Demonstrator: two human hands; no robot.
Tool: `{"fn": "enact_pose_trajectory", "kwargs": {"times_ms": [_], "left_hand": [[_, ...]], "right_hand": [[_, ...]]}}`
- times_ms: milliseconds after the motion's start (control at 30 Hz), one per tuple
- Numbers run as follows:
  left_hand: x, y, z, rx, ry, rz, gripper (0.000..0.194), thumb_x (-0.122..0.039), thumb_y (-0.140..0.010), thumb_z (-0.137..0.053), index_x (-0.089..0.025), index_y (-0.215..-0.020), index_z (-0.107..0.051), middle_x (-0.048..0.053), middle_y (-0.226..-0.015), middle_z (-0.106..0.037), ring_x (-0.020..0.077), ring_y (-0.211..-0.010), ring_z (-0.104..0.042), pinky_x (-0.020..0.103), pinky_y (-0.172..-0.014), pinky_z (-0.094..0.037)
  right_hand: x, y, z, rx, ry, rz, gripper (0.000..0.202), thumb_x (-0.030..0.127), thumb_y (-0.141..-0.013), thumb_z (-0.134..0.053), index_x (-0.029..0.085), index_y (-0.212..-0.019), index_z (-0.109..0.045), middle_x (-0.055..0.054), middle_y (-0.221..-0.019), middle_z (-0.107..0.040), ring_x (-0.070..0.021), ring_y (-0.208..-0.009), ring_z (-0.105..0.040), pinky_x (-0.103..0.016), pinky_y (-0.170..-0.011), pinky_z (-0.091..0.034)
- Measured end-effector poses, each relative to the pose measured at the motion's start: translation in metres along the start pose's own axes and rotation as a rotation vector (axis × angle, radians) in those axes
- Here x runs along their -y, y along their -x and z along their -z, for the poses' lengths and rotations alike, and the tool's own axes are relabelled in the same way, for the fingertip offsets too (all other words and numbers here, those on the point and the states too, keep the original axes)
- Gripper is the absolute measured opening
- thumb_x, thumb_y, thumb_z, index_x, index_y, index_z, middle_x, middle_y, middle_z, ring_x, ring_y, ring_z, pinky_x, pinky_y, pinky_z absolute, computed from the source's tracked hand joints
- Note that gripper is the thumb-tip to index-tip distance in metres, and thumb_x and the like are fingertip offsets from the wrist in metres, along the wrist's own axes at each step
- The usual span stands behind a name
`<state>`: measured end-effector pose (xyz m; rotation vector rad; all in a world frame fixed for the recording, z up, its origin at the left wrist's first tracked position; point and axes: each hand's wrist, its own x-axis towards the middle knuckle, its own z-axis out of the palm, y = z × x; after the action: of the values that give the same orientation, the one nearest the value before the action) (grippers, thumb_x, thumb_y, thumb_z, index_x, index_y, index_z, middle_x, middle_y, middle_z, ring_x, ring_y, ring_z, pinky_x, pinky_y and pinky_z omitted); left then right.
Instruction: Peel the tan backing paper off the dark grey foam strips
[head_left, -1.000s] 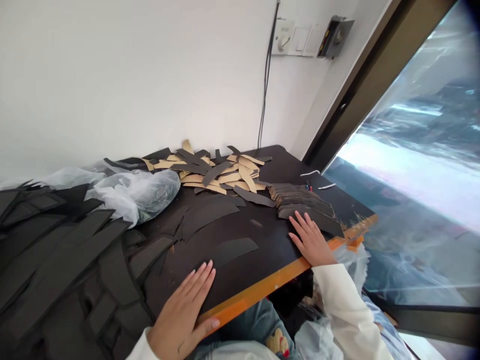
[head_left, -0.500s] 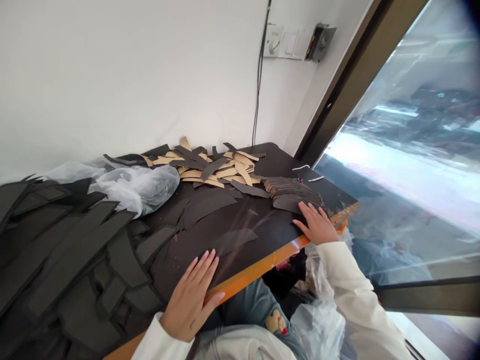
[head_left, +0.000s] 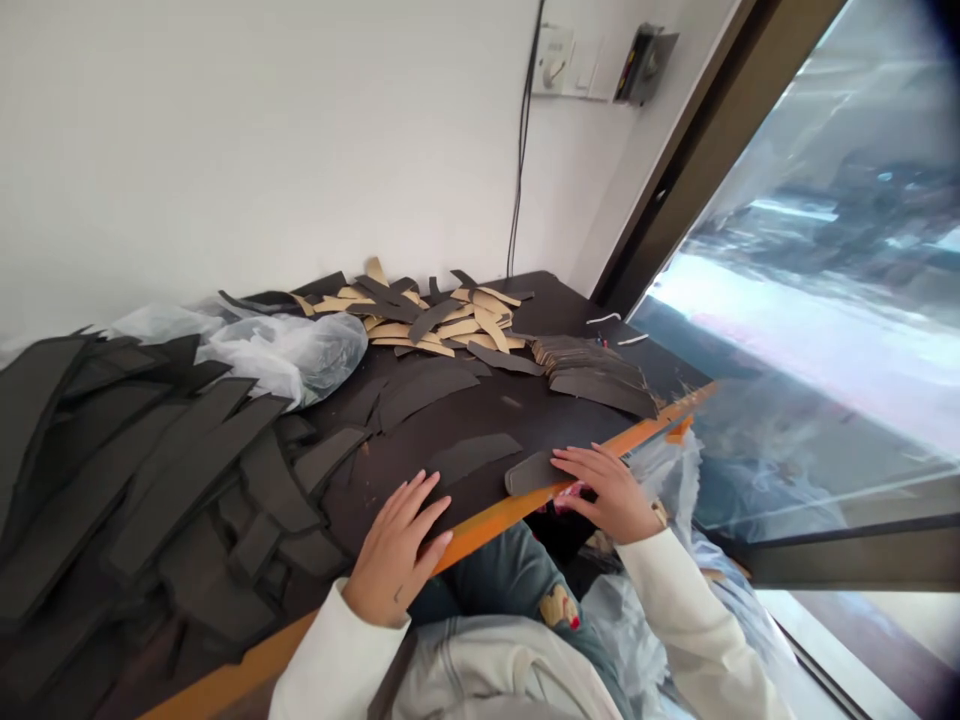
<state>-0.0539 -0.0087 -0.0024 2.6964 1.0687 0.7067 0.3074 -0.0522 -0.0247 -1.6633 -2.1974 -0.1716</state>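
Note:
My left hand (head_left: pixel 397 545) lies on the dark table (head_left: pixel 420 445) near its orange front edge, fingers apart and holding nothing. A curved black piece (head_left: pixel 480 455) lies flat just beyond its fingertips. At the edge further right, my right hand (head_left: pixel 604 490) has its fingers on a small black piece (head_left: pixel 529 474), whose right end is hidden under them; the thumb is apart, below the edge. Behind that hand sits a fanned stack of dark curved pieces (head_left: pixel 600 385). Another curved black piece (head_left: pixel 427 395) lies toward the middle.
Many large black pieces (head_left: pixel 180 460) cover the table's left side. Clear plastic bags (head_left: pixel 292 350) lie behind them. Tan and black strips (head_left: pixel 442 320) are heaped by the wall. More plastic (head_left: pixel 630 620) hangs below the right edge, beside a glass pane (head_left: pixel 810 330).
My right hand has moved left and nearer, off the fanned stack, and a small black piece now lies under its fingers. My left hand has shifted slightly in view.

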Motion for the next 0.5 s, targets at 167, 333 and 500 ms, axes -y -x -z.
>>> {"fn": "enact_pose_trajectory", "kwargs": {"times_ms": [167, 333, 500], "left_hand": [[-0.037, -0.011, 0.004, -0.122, 0.277, 0.276, 0.02, -0.03, -0.095, -0.051, -0.024, -0.091, -0.07, 0.005, -0.095, -0.073, 0.0194, -0.089, -0.066, 0.033, -0.081, -0.053], [-0.069, -0.038, -0.017, 0.027, 0.481, 0.504, 0.022, -0.032, -0.084, -0.066, -0.027, -0.104, -0.068, 0.001, -0.086, -0.073, 0.0187, -0.075, -0.063, 0.032, -0.073, -0.051], [-0.064, -0.05, -0.029, 0.013, 0.616, 0.55, 0.026, -0.025, -0.084, -0.062, -0.025, -0.11, -0.065, 0.001, -0.09, -0.074, 0.0144, -0.07, -0.066, 0.027, -0.073, -0.052]], "right_hand": [[0.016, 0.003, 0.002, -0.083, -0.102, 0.032, 0.027, 0.037, -0.094, -0.055, 0.028, -0.112, -0.074, -0.005, -0.115, -0.074, -0.0233, -0.106, -0.068, -0.043, -0.095, -0.054], [0.027, 0.002, 0.003, -0.082, -0.135, 0.011, 0.026, 0.035, -0.095, -0.055, 0.03, -0.11, -0.075, -0.003, -0.113, -0.074, -0.022, -0.105, -0.068, -0.04, -0.094, -0.056], [0.039, -0.002, 0.002, -0.159, -0.214, -0.028, 0.024, 0.035, -0.094, -0.056, 0.03, -0.104, -0.077, -0.001, -0.108, -0.076, -0.0215, -0.103, -0.069, -0.04, -0.093, -0.056]]}}
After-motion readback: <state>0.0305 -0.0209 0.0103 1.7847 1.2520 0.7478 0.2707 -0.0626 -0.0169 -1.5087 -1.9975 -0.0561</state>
